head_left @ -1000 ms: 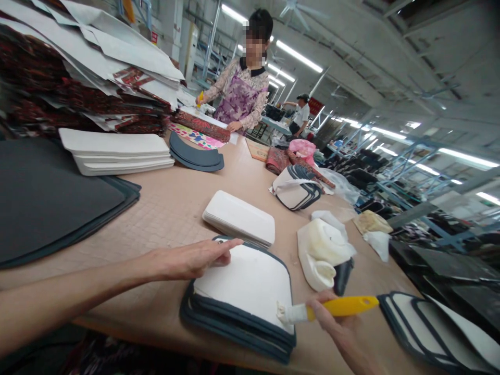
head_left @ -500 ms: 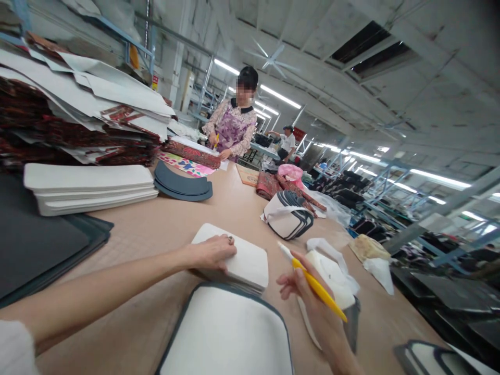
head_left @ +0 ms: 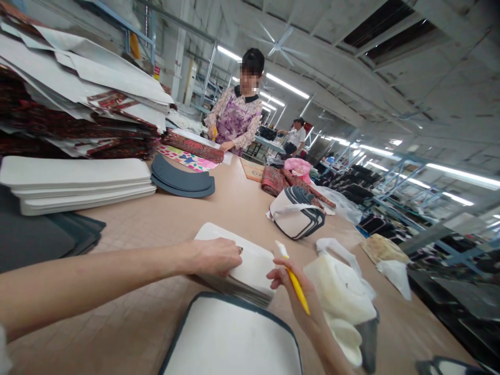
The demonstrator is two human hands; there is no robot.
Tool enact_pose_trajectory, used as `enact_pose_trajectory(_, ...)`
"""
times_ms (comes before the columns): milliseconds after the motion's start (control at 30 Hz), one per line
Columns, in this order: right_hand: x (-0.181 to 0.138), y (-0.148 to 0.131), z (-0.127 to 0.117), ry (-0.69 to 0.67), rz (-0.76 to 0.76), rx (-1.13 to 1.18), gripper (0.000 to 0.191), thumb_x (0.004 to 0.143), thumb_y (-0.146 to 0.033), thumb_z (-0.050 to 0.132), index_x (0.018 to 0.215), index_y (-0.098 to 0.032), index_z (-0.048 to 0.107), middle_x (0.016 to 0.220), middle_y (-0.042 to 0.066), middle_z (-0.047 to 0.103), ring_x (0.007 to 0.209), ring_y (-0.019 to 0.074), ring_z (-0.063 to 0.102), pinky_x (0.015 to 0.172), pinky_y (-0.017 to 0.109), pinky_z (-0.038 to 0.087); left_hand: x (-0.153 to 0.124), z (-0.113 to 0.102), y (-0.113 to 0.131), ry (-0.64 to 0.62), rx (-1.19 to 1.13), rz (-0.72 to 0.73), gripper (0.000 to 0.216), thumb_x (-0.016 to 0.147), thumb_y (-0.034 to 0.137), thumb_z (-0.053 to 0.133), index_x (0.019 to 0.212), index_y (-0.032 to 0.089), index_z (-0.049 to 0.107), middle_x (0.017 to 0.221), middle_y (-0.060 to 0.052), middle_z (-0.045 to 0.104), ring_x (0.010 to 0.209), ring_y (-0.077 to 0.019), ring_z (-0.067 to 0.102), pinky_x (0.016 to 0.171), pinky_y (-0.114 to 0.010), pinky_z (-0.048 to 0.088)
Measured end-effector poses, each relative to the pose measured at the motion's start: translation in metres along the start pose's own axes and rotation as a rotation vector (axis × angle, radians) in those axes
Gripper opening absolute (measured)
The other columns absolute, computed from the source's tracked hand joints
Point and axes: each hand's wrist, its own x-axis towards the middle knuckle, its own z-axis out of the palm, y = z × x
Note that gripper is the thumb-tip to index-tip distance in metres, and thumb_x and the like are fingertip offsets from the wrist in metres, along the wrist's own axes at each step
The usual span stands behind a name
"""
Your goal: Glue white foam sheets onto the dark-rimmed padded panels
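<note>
My left hand (head_left: 219, 256) rests on a stack of white rounded panels (head_left: 258, 264), its fingers curled down at the top panel. The thumb is hidden. Just right of the stack, my right hand (head_left: 299, 291) is closed round a yellow-handled brush (head_left: 296, 285), its pale tip pointing up and away from me. The brush tip is apart from the panels. In front of me lies a larger white panel with a dark edge (head_left: 234, 338). A cream plastic jug (head_left: 344, 286) stands beside my right hand, with a dark grey piece partly under it.
White padded panels (head_left: 82, 174) and dark curved pieces (head_left: 182, 177) lie to the left, below a tall pile of patterned sheets (head_left: 117, 99). Dark-edged pieces tied with a white strip (head_left: 299, 213) stand beyond the jug. Across the table (head_left: 128, 224) a person (head_left: 238, 114) works.
The view has shifted slightly. My right hand has brought the brush left, closer to the stack. My left hand's fingers have curled more on top of the stack.
</note>
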Motion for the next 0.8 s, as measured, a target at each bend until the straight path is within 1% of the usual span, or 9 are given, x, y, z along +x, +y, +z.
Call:
enact_pose_trajectory(100,-0.004,0.002,0.005,0.108,-0.053,-0.116,0.032,0.085,-0.048,0.048,0.096,-0.020,0.059,0.078,0.005,0.064,0.068,0.0160,0.060,0.067,0.028,0.048,-0.002,0.002,0.013,0.026,0.047,-0.021,0.013,0.072,0.005,0.059,0.083,0.008,0.065,0.077,-0.014,0.066,0.067,-0.0250,0.062,0.049,-0.029,0.041)
enact_pose_trajectory(167,-0.007,0.006,0.006,0.154,-0.136,-0.289,0.033,0.080,-0.048,0.054,0.099,-0.021,0.060,0.084,0.006,0.063,0.076,0.0194,0.060,0.071,0.032,0.048,-0.004,0.003,0.017,0.055,0.046,-0.051,0.017,0.071,0.001,0.056,0.085,0.008,0.063,0.079,-0.013,0.066,0.067,-0.0251,0.062,0.049,-0.029,0.041)
enact_pose_trajectory(267,-0.006,0.013,0.004,0.116,-0.276,-0.547,0.043,0.075,-0.041,0.058,0.115,-0.025,0.056,0.098,0.007,0.063,0.089,0.0243,0.058,0.081,0.039,0.045,-0.006,0.005,0.009,0.097,-0.075,-0.142,0.018,0.072,0.001,0.054,0.085,0.011,0.060,0.076,-0.009,0.064,0.065,-0.0213,0.062,0.051,-0.026,0.040)
enact_pose_trajectory(367,0.005,0.012,-0.002,0.111,-0.318,-0.644,0.041,0.078,-0.028,0.051,0.119,-0.026,0.054,0.100,0.006,0.063,0.091,0.0237,0.058,0.083,0.041,0.043,-0.007,0.000,-0.008,0.127,-0.220,-0.253,0.014,0.076,0.007,0.050,0.084,0.015,0.057,0.074,-0.004,0.062,0.065,-0.0179,0.060,0.053,-0.023,0.038)
enact_pose_trajectory(467,0.018,-0.014,-0.008,0.204,-0.287,-0.587,0.035,0.082,-0.025,0.045,0.116,-0.021,0.055,0.087,0.005,0.064,0.076,0.0185,0.060,0.070,0.032,0.046,-0.016,-0.017,-0.024,0.201,-0.312,-0.334,0.015,0.080,0.018,0.052,0.095,0.016,0.055,0.081,-0.004,0.063,0.071,-0.0180,0.059,0.058,-0.023,0.039)
enact_pose_trajectory(567,0.017,-0.062,-0.020,0.421,-0.370,-0.495,0.035,0.080,-0.032,0.052,0.112,-0.020,0.056,0.082,0.002,0.059,0.068,0.0150,0.057,0.062,0.027,0.045,-0.037,-0.045,-0.038,0.362,-0.455,-0.376,0.045,0.069,0.031,0.068,0.108,0.016,0.051,0.091,-0.003,0.062,0.079,-0.0188,0.058,0.065,-0.024,0.040)
enact_pose_trajectory(633,0.006,-0.091,-0.033,0.520,-0.382,-0.525,0.039,0.076,-0.036,0.059,0.112,-0.021,0.057,0.077,0.000,0.056,0.063,0.0134,0.053,0.060,0.026,0.045,-0.055,-0.064,-0.044,0.416,-0.647,-0.378,0.040,0.065,0.029,0.069,0.100,0.015,0.054,0.081,0.000,0.061,0.074,-0.0167,0.058,0.063,-0.023,0.040)
enact_pose_trajectory(700,-0.013,-0.108,-0.045,0.537,-0.318,-0.516,0.048,0.072,-0.040,0.065,0.116,-0.022,0.056,0.074,-0.001,0.055,0.061,0.0132,0.052,0.058,0.026,0.045,-0.071,-0.075,-0.042,0.443,-0.927,-0.362,0.026,0.066,0.028,0.067,0.086,0.014,0.057,0.070,0.002,0.059,0.066,-0.0134,0.055,0.059,-0.021,0.039)
enact_pose_trajectory(800,-0.050,-0.107,-0.054,0.476,-0.120,-0.380,0.062,0.067,-0.044,0.069,0.123,-0.023,0.052,0.071,-0.002,0.055,0.057,0.0126,0.051,0.050,0.024,0.044,-0.090,-0.073,-0.020,0.466,-1.289,-0.347,0.022,0.067,0.030,0.067,0.078,0.013,0.057,0.069,0.002,0.058,0.062,-0.0101,0.052,0.057,-0.019,0.038)
